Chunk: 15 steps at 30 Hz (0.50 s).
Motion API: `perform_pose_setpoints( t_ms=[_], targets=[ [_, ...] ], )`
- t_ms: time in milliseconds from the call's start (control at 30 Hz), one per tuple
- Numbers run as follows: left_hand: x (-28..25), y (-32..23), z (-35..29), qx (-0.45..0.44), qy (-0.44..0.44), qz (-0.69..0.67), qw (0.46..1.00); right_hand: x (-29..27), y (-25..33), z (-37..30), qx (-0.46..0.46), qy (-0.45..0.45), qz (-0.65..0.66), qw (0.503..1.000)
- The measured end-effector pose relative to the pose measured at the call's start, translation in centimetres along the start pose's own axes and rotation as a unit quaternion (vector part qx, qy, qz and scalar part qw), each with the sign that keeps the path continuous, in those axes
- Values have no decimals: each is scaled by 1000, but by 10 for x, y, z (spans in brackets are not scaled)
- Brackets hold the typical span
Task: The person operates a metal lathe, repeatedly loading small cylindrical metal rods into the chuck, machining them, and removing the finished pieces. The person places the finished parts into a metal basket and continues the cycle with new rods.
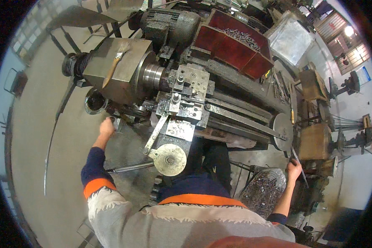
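A small lathe-like machine stands in front of me, with a shiny round chuck (153, 76) and a tool post (185, 91) beside it. My left hand (107, 126) is closed beneath the headstock (113, 70), next to a grey metal piece; what the fingers hold is hidden. Far to the right, my right hand (294, 170) is wrapped round a thin metal rod (303, 175), whose upper end reaches close to a round grey disc (282, 131). A brush with a wooden handle (110, 73) lies on the headstock. Near my waist is a round handwheel (169, 160).
A red bin (231, 45) behind the bed holds many small metal parts. Beside my right forearm sits a tray of dark small pieces (263, 191). A motor (169, 27) stands at the back. Long tools (281, 87) lie at the right, and a long rod (53, 136) slants down at left.
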<state>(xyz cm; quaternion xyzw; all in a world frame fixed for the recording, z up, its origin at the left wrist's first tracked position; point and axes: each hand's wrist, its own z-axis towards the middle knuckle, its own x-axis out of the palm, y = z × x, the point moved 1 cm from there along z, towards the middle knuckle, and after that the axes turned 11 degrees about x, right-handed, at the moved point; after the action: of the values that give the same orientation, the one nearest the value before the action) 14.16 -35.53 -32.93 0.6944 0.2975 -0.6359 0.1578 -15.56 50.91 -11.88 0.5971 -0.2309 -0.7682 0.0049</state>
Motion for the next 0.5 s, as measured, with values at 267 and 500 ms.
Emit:
perform_pose_setpoints(
  t_ms=[267,500],
  targets=[
    [-42,-7,-27,12,-8,-10,1000,-11,270,-3,-245,99,124,956],
    [-222,33,-110,29,-308,4,951,30,510,-134,-535,307,202,761]
  ],
)
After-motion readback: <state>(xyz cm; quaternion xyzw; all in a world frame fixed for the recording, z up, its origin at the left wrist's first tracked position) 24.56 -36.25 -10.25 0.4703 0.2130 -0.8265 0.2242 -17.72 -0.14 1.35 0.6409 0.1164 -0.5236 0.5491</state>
